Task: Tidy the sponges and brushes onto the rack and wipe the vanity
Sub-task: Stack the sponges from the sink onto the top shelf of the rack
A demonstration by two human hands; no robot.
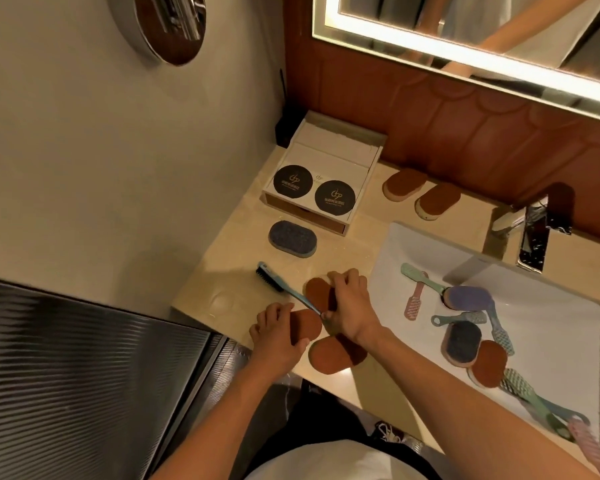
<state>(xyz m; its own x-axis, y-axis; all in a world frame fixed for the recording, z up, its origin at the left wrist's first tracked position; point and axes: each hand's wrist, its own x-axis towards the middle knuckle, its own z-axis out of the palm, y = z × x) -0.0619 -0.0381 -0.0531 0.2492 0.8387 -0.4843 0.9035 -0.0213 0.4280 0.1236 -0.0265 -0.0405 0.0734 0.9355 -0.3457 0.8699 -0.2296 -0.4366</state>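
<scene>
Looking down on a beige vanity top (243, 244) under a lit mirror (465, 36). Taking in a white sink (413, 251) on the right, cluttered with sponges (463, 341) and brushes (499, 329). Gripping a brown sponge (307, 325) in the left hand (278, 327) near the front edge, fingers curling round it. Clamping the right hand (347, 303) over a second brown sponge (317, 292) just beyond, apparently trapping the handle of a teal brush (274, 278) against it, black bristles resting on that top.

Beige vanity (236, 251) carries brown sponges (404, 184), grey sponge (292, 238), box (329, 168).
</scene>
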